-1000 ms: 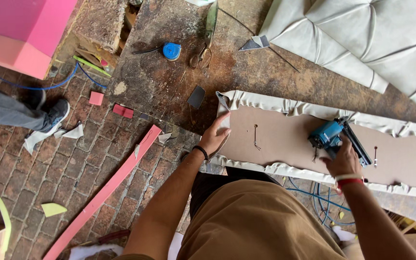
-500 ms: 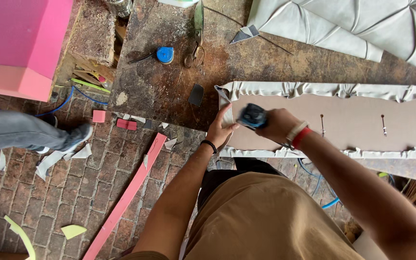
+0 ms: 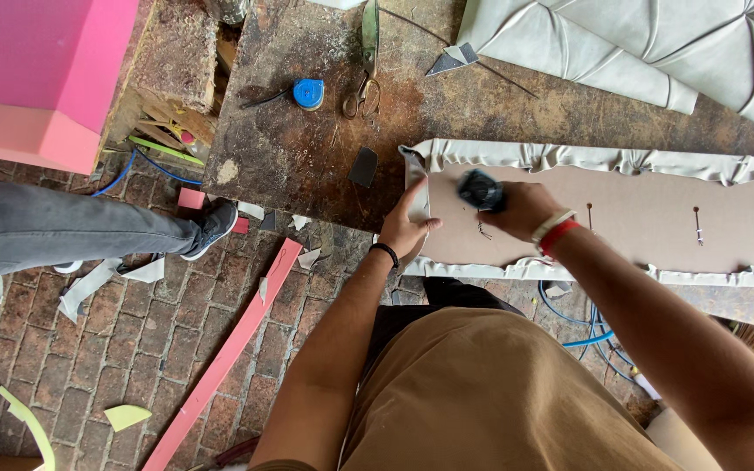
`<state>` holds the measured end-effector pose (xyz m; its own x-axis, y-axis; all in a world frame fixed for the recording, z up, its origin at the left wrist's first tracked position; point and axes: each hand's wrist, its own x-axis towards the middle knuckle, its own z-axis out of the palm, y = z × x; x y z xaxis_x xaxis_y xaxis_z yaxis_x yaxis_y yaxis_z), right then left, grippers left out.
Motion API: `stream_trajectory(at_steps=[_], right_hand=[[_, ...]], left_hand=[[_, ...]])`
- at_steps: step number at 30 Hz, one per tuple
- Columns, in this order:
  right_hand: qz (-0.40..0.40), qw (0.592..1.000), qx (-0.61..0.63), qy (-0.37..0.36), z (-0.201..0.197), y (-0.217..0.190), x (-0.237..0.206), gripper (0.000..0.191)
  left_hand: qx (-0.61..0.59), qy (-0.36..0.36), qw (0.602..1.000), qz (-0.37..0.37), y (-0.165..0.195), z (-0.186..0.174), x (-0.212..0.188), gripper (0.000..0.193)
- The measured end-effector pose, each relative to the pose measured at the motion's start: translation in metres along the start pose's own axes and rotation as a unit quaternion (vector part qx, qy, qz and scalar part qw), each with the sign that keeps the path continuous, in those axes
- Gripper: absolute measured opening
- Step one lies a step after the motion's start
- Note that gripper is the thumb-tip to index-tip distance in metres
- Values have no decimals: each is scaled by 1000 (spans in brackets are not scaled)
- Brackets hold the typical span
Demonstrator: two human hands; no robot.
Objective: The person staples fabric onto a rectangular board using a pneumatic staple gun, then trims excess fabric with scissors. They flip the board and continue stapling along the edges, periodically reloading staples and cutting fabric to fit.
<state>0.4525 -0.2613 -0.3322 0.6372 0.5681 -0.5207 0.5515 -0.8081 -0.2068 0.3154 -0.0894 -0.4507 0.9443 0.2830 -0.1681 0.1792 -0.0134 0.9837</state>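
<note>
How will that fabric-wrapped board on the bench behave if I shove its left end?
The fabric-wrapped board looks flat and rigid, so it would probably slide as one piece, not bend. The pale fabric edge is ruffled and loose, so it may bunch or drag. The left hand presses that end while the right hand holds a blue tool, so it likely shifts easily.

Scarred workbench (image 3: pixel 307 166) bears scissors (image 3: pixel 361 94), upholstered panel (image 3: pixel 621 214)

Panel (image 3: pixel 621 214): brown board w/ pale grey-white fabric edge. Tool (image 3: pixel 480 189): blue/black. Surface (image 3: pixel 307 166): dark brown, stained. Tape measure (image 3: pixel 308 93): blue. Foam block (image 3: pixel 37 70): pink. Strip (image 3: pixel 229 349) on red-brown brick floor (image 3: pixel 89 349): pink. Right hand (image 3: pixel 525 209) wristbands: white & red; left hand (image 3: pixel 405 228) band: black.
</note>
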Motion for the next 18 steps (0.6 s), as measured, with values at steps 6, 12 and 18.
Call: stream_trajectory(at_steps=[6, 12, 18], right_hand=[[85, 989, 21, 123, 20, 60, -7, 94], [66, 975, -106, 184, 22, 36, -11, 76], [-335, 936, -90, 58, 40, -76, 15, 49]], left_hand=[[-319, 75, 931, -159, -1, -47, -6, 71], [-255, 33, 942, -216, -43, -69, -63, 52], [-393, 102, 895, -184, -79, -13, -81, 40]])
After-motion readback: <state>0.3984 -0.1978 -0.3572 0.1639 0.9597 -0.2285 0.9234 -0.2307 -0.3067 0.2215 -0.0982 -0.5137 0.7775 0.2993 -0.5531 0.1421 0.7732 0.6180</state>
